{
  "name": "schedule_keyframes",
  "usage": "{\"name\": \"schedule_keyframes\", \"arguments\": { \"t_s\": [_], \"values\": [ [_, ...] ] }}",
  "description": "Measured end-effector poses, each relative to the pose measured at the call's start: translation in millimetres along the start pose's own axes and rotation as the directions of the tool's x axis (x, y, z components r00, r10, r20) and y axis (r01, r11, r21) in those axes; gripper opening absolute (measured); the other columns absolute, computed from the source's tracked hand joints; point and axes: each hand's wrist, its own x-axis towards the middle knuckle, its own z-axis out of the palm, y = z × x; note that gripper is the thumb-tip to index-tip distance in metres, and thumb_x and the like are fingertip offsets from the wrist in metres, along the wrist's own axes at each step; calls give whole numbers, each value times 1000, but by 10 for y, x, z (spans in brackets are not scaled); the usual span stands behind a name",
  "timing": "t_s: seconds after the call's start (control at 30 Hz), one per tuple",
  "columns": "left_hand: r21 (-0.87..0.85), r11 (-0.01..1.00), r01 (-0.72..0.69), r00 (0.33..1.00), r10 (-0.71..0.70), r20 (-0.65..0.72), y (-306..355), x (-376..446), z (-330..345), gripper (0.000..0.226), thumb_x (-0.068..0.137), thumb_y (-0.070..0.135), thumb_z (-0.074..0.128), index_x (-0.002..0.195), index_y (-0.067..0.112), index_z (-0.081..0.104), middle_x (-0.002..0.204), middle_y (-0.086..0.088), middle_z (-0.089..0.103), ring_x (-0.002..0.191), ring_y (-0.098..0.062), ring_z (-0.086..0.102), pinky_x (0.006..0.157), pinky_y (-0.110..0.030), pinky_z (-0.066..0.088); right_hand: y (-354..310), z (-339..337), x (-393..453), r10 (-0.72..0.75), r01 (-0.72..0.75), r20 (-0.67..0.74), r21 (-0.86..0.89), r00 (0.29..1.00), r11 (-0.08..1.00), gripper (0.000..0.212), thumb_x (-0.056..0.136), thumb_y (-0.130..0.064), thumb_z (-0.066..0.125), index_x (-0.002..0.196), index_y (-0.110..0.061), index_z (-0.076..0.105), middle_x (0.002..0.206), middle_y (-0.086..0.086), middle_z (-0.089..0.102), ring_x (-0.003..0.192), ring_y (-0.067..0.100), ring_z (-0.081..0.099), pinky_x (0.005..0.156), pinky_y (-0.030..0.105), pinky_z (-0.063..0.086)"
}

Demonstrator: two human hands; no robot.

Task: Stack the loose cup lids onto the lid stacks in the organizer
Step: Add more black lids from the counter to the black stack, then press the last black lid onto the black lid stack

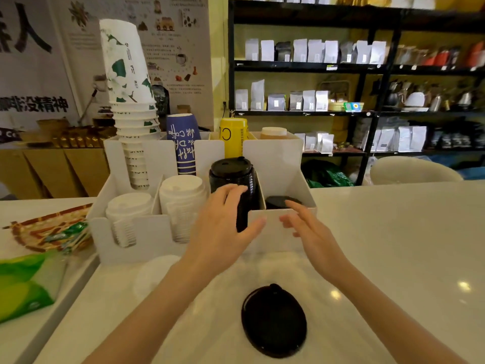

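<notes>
A white organizer (pixel 273 227) stands on the counter with lid stacks in its front slots. Two white lid stacks (pixel 128 206) (pixel 182 195) fill the left slots. A tall black lid stack (pixel 232 177) stands in the middle slot, and my left hand (pixel 223 227) rests against its front with fingers spread. A low black lid stack (pixel 278 202) lies in the right slot. My right hand (pixel 307 227) hovers open just in front of that slot, holding nothing. One loose black lid (pixel 274 320) lies on the counter near me. A loose white lid (pixel 154 277) lies faintly beside my left forearm.
Paper cup stacks (pixel 131 101) and a blue cup (pixel 183 145) rise from the organizer's rear slots, with a yellow canister (pixel 233 136) behind. A woven tray with green packets (pixel 52 229) and a green tissue pack (pixel 26 282) sit at left. White counter (pixel 406 245) extends right.
</notes>
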Motion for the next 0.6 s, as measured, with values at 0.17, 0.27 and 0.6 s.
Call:
{"name": "schedule_keyframes", "arguments": {
  "t_s": [0.17, 0.27, 0.6],
  "values": [
    [-45, 995, 84, 955, -68, 289, -12, -631, 173, 73, 75, 60, 49, 136, 31, 22, 144, 11, 29, 128, -5, 31, 101, -19, 25, 160, -36, -343, 38, -37, 25, -16, 999, 999, 34, 93, -34, 34, 122, -28, 51, 108, -8, 63, 106, 8, 56, 98, 30, 41],
    [-44, 986, 160, 904, -128, 408, -1, -892, 242, 80, 71, 65, 50, 137, 32, 18, 146, 12, 26, 131, -6, 28, 105, -22, 25, 251, -23, -455, 97, -97, 64, -14, 993, 995, 33, 92, -37, 34, 109, -28, 61, 102, -9, 66, 100, 6, 58, 91, 27, 44],
    [61, 982, 176, 893, -185, 410, 36, -1046, 328, 89, 50, 65, 67, 124, 26, 36, 124, 12, 40, 113, -9, 41, 95, -27, 41, 219, 82, -636, 143, -138, 178, -42, 974, 990, 44, 93, -37, 33, 86, -18, 72, 87, -7, 71, 82, 3, 63, 70, 9, 44]
  ]
}}
